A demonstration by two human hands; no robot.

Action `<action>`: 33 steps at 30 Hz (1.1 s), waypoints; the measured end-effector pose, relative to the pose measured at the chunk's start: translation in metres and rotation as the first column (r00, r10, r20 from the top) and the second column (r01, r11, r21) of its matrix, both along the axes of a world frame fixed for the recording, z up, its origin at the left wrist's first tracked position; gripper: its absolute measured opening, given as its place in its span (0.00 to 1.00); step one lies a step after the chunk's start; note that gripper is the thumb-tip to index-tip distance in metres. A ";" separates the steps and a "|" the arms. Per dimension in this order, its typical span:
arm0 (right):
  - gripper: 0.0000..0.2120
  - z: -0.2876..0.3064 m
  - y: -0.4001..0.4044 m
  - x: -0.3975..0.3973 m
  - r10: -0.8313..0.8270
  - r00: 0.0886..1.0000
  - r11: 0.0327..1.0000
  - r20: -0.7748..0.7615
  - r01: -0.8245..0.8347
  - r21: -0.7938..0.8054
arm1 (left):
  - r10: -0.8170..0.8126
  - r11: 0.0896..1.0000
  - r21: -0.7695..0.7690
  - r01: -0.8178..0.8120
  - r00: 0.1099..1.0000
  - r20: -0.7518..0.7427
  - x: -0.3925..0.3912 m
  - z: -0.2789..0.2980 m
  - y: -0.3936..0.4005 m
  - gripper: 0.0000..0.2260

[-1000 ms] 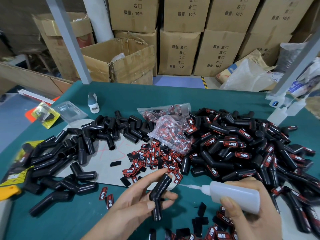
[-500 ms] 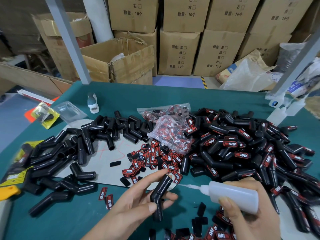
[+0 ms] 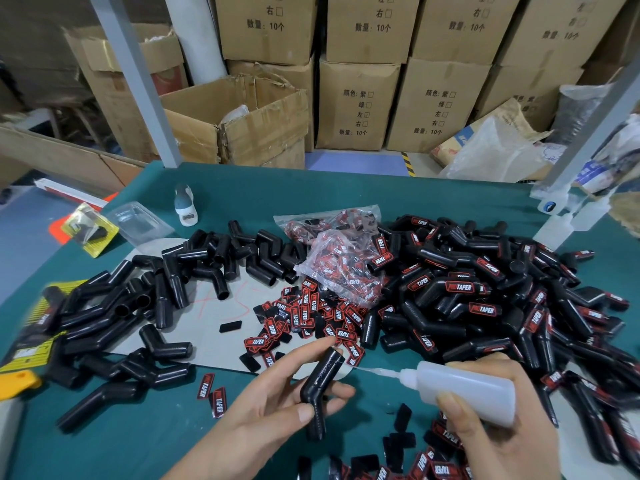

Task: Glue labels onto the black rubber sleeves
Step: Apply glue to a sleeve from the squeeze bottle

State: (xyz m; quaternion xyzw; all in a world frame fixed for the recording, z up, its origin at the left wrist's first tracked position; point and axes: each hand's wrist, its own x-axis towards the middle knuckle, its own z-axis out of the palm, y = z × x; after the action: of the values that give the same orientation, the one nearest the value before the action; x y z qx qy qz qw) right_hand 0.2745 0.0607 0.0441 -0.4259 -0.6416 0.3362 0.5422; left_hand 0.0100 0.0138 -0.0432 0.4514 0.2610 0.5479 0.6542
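The green table (image 3: 433,188) carries the same spread as a second ago: nothing on it has shifted. To the right lies the big heap of labelled sleeves (image 3: 485,299), each with a red-and-black tag; to the left the pile of bare black rubber sleeves (image 3: 145,306), partly on a grey sheet (image 3: 239,299). Between the two heaps sit a clear bag of labels (image 3: 339,261) and, just in front of it, a scatter of loose labels (image 3: 311,320).

The only change is small. The left hand (image 3: 263,420) holds one bent, unlabelled sleeve (image 3: 320,386) at much the same tilt as before, thumb pressed on its lower leg and the fingers curled behind it, the forefinger stretched along the upper leg. The right hand (image 3: 498,431) grips the white glue bottle (image 3: 464,393), fingers wrapped round its body; the bottle has crept a little toward the sleeve, and its thin nozzle points at the sleeve's upper leg, near it. Whether the tip touches the rubber I cannot tell.

So the step in hand looks to be gluing: adhesive about to go on the upper leg, with no label yet picked for this sleeve. The loose labels lie just beyond the held sleeve, handy for the next step.
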 end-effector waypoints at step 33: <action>0.15 -0.001 0.001 0.000 0.001 1.000 1.000 -0.002 -0.001 0.013 | 0.008 1.000 -0.029 -0.005 0.994 0.105 -0.005 -0.013 0.009 0.33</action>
State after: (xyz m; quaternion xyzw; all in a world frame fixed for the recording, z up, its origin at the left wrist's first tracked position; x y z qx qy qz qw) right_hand 0.2744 0.0616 0.0435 -0.4217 -0.6436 0.3325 0.5454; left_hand 0.0053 0.0224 -0.0559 0.4115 0.2358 0.5692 0.6716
